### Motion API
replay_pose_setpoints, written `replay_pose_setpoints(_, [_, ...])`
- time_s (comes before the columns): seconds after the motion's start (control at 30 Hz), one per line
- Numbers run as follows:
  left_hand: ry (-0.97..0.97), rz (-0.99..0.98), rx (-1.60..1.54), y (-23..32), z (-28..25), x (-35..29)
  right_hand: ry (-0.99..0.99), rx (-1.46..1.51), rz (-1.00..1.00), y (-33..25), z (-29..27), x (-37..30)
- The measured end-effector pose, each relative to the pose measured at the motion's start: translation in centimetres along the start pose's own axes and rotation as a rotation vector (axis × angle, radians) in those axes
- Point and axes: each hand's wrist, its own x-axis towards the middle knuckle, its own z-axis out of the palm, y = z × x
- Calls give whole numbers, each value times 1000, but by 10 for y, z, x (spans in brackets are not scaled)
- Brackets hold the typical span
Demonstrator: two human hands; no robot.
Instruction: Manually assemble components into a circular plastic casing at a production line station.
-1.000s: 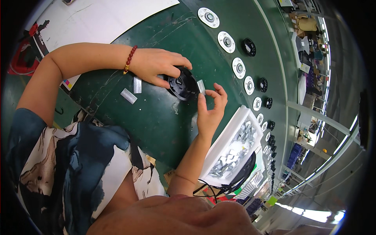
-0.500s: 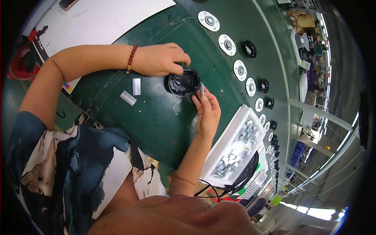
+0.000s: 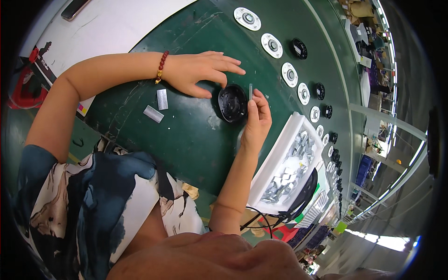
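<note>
A round black plastic housing (image 3: pixel 232 103) lies on the green table with its hollow side up. My left hand (image 3: pixel 203 73), with a red bead bracelet at the wrist, is over the table at the housing's upper left. Its fingers are stretched out and apart, with nothing in them; the fingertips nearest the housing are close to its rim. On the housing's right side, my right hand (image 3: pixel 257 119) pinches a thin grey metal plate (image 3: pixel 250 91) between thumb and fingers, held edge-on. Two similar metal plates, one upright in view (image 3: pixel 162 99) and one slanted (image 3: pixel 153 114), lie left of the housing.
A white bin (image 3: pixel 284 163) full of small metal plates stands right of my right forearm. Beyond it runs a row of white discs (image 3: pixel 272 45) and black round parts (image 3: pixel 298 48). A white sheet (image 3: pixel 116 23) and a phone (image 3: pixel 74 8) lie at upper left.
My left hand has come off the housing's rim and its fingers have spread. The housing has shifted right and turned. My right hand has moved slightly right and up, still holding the metal plate.
</note>
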Motion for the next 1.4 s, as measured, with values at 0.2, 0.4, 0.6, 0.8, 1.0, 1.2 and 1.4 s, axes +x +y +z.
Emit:
replay_pose_setpoints(0.2, [14,6,-59,5,6,3,32,-165,-33,-7,-6,-2])
replay_pose_setpoints(0.4, [24,43,9,1,14,-1,-66,-417,-121,-18,-11,-5])
replay_pose_setpoints(0.6, [-33,-93,-168,5,14,-4,-218,-781,-251,-20,4,-14])
replay_pose_setpoints(0.8, [22,-5,-122,9,16,-4,-196,-961,-381,-11,15,-13])
replay_pose_setpoints(1.0, [20,6,-97,9,18,-2,-195,-1015,-349,-12,18,-13])
replay_pose_setpoints(1.2, [33,18,-83,7,18,-1,-248,-1034,-410,-28,4,-16])
replay_pose_setpoints(1.4, [-6,-21,-115,7,23,-1,-367,-1158,-428,-21,-3,-18])
